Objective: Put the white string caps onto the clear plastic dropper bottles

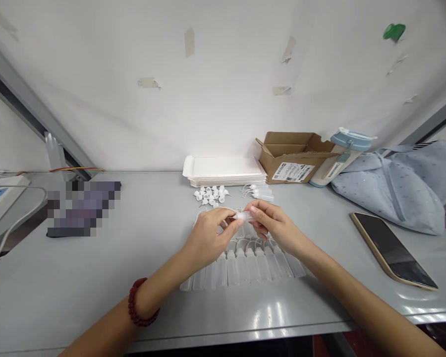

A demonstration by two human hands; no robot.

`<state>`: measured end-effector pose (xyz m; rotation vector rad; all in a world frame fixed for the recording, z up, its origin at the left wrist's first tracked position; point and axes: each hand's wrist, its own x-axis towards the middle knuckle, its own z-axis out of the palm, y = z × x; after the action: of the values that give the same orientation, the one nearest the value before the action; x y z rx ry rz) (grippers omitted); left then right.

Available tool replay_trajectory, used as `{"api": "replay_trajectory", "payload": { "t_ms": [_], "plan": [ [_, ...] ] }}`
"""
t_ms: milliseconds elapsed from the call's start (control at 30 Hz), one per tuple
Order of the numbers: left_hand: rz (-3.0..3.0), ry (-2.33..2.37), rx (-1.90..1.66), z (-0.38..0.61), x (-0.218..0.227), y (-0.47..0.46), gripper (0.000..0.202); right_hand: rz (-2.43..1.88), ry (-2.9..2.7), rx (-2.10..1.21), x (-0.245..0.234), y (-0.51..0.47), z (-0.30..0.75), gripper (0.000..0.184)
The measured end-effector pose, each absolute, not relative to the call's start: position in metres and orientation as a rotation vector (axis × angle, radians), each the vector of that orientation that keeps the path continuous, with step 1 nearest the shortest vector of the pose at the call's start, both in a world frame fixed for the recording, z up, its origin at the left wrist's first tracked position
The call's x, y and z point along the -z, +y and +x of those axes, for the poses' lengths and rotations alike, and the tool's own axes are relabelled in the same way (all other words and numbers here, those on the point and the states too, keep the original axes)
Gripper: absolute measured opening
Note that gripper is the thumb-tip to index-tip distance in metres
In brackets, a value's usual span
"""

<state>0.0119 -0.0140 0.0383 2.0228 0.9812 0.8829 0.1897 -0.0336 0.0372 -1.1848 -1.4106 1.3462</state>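
Between my two hands is a small translucent plastic bottle with a white top. My left hand pinches its capped end with thumb and fingertips. Around the bottle's body, the fingers of my right hand are closed. Below my hands lies a row of similar translucent bottles, their thin cap straps looped at the top; my left hand and wrist hide part of it. A pile of loose white caps sits just beyond my hands. Several more bottles lie to the right of that pile.
At the wall stand a stack of white padded mailers, an open cardboard box and a leaning blue-lidded tumbler. A light blue cloth bag and a phone lie right. A blurred-out dark item and a power strip are left.
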Motion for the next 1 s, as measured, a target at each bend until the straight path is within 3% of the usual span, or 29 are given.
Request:
{"api": "replay_trajectory", "payload": {
  "t_ms": [300, 633, 1000],
  "plan": [
    [1.952, 1.019, -0.685, 0.011, -0.038, -0.013, 0.038, -1.184, -1.488, -1.291, -0.036, -0.036, 0.189, 0.027],
    [2.489, 0.727, -1.17, 0.014, -0.023, -0.013, 0.018, -1.193, -1.227, -1.49, -0.039, -0.033, 0.189, 0.032],
    [2.089, 0.993, -0.778, 0.016, -0.037, -0.015, 0.03, -1.233, -1.405, -1.309, -0.043, -0.038, 0.189, 0.031]
  ]
}}
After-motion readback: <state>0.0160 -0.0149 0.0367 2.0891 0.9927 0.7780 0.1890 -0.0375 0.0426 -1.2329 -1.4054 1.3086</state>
